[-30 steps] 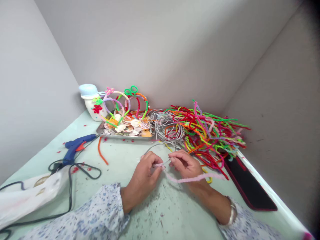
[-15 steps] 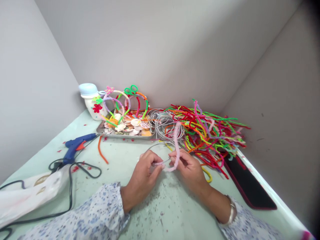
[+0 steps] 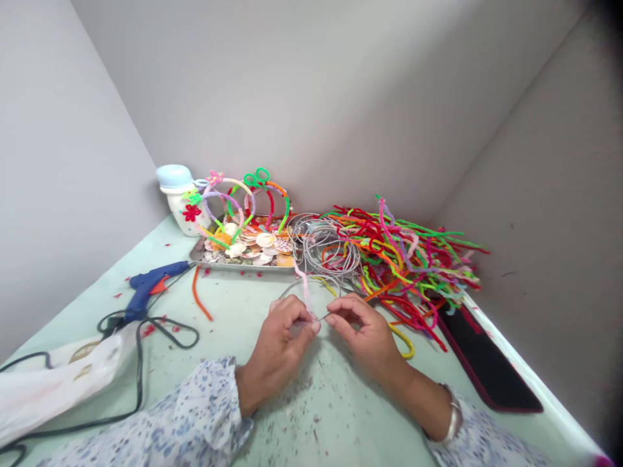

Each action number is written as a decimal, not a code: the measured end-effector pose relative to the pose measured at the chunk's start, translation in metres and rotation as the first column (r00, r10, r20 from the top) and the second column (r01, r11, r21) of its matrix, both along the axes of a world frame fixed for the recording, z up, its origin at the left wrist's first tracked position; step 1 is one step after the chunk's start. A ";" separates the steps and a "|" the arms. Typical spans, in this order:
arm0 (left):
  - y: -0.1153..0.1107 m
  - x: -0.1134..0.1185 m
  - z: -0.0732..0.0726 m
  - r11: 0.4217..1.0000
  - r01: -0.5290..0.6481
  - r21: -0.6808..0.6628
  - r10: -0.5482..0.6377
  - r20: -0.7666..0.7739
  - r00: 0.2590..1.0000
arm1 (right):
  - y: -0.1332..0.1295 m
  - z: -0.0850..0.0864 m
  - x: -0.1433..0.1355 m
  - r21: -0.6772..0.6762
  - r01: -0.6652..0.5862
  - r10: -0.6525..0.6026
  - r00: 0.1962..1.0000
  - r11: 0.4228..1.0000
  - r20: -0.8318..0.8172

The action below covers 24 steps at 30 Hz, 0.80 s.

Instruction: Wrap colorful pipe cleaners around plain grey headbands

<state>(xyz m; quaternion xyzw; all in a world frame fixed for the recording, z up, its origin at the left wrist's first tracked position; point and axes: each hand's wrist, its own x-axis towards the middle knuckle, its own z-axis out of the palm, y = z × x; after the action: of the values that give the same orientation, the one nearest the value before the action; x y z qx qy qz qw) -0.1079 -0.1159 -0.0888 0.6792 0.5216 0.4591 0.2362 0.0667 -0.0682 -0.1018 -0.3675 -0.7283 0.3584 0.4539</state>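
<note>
Over the middle of the table, my left hand (image 3: 285,337) pinches a pale pink pipe cleaner (image 3: 305,285) against a thin grey wire. The pink strand rises behind the fingertips toward the tray. My right hand (image 3: 363,327) has its thumb and forefinger closed on the grey wire (image 3: 339,285), just right of the left fingertips. Part of that wire arcs behind both hands. Where the pink strand meets the wire, the fingers partly hide it.
A metal tray (image 3: 243,266) of shells with colourful headbands (image 3: 283,194) stands behind, beside a white bottle (image 3: 182,204). Wire coils (image 3: 331,246) and a pipe-cleaner pile (image 3: 403,253) lie at right, near a black strip (image 3: 491,363). A blue glue gun (image 3: 146,288), its cord and a plastic bag (image 3: 73,383) are left.
The pink pipe cleaner's free end has swung from in front of my right hand to behind my left fingertips. My right fingers have come off the pink strand and now pinch the wire.
</note>
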 end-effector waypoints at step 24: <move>0.003 0.001 0.004 0.998 -0.051 -0.034 0.048 -0.080 0.996 | -0.001 0.003 0.000 0.016 0.019 -0.020 0.994 1.000 0.105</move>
<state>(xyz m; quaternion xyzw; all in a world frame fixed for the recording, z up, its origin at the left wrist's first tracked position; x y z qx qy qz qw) -0.1074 -0.1124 -0.0850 0.6795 0.5552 0.4282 0.2161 0.0664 -0.0696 -0.0984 -0.3896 -0.7501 0.3287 0.4213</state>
